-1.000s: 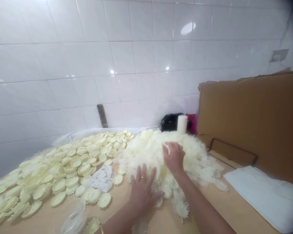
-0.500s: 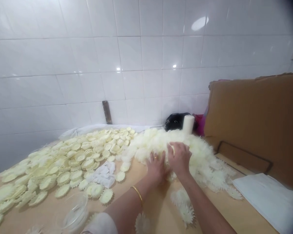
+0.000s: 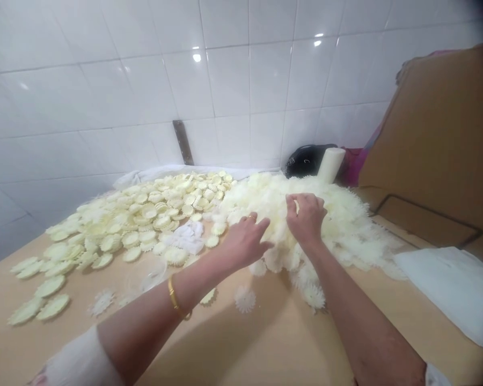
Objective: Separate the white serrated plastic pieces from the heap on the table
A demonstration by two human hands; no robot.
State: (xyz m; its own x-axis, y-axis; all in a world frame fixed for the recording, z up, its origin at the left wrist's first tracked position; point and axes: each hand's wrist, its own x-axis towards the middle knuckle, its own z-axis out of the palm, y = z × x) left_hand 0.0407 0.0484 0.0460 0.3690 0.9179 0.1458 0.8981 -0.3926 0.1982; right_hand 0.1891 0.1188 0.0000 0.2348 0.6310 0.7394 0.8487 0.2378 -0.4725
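Observation:
Over the front of a heap of thin, pale, frilly-edged flower-shaped pieces [image 3: 257, 193], my left hand [image 3: 245, 238] reaches with thumb and fingers apart. I see nothing in it. To its right, my right hand [image 3: 307, 217] is at the same heap, its fingers curled and thumb bent in; whatever they hold, if anything, I cannot make out. Left of the heap spreads a large pile of pale yellow scalloped discs [image 3: 132, 214], some stacked. Between the piles lies a crumpled white cloth [image 3: 188, 236]. A loose frilly piece [image 3: 245, 299] rests on the table in front of my hands.
A clear round dish [image 3: 155, 274] sits partly behind my left forearm. A white cylinder [image 3: 330, 165] and a black bag [image 3: 306, 159] stand behind the heap. Brown cardboard [image 3: 434, 139] rises at the right, with a white sheet [image 3: 451, 289] before it. A tiled wall closes the back.
My left hand has lifted from low at the heap's front edge and moved left. My right hand stays curled at the heap. The camera view has tipped downward.

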